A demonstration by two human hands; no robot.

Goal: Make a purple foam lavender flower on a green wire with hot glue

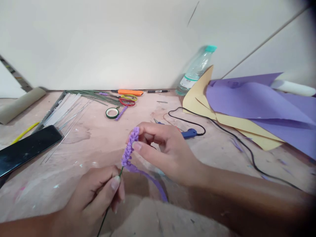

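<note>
Between the thumb and fingers of my left hand point(98, 189) is a thin green wire stem point(103, 219), held at a slant. A ruffled purple paper flower spike point(127, 153) wraps the stem's upper end. My right hand point(165, 149) pinches this spike near its top, thumb in front and fingers behind. From the spike's base a loose purple paper strip point(151, 179) trails down to the right, its end hanging free. Behind my right hand, a blue-handled tool point(189, 133) with a black cord is partly hidden.
At the back lie green wire stems point(86, 95), scissors point(127, 100), an orange cutter point(130, 92) and green tape point(112, 113). A phone point(29, 148) and glue sticks point(63, 108) are left. A water bottle point(195, 74) and purple paper point(256, 98) stand right; a black cord point(244, 148) crosses there.
</note>
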